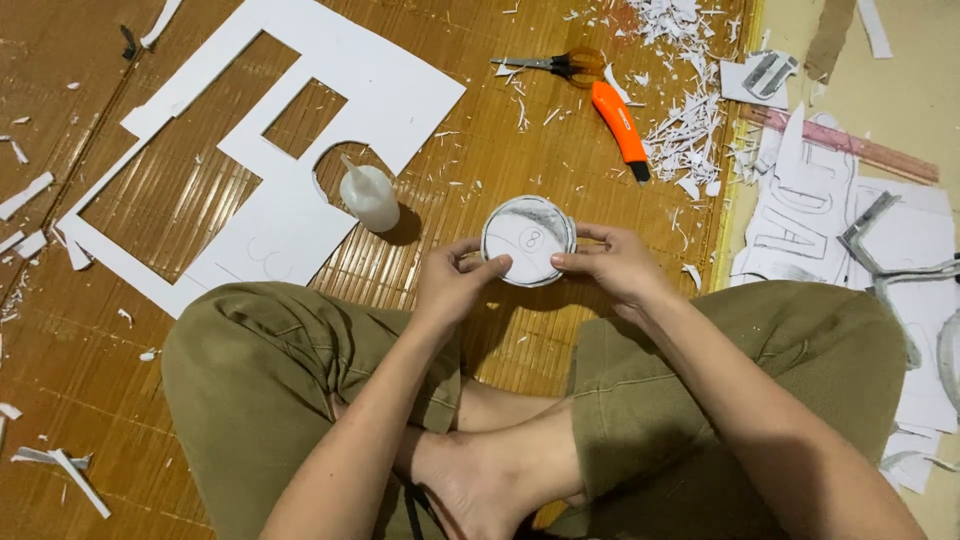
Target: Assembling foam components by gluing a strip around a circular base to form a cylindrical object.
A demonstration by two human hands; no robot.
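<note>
Round paper disc (528, 240) lies flat-faced up between both hands, left hand (450, 283) and right hand (615, 262) each pinching an opposite edge, equally near.

Glue bottle (369, 197) just left; mat (480, 130) beyond perhaps open
</note>
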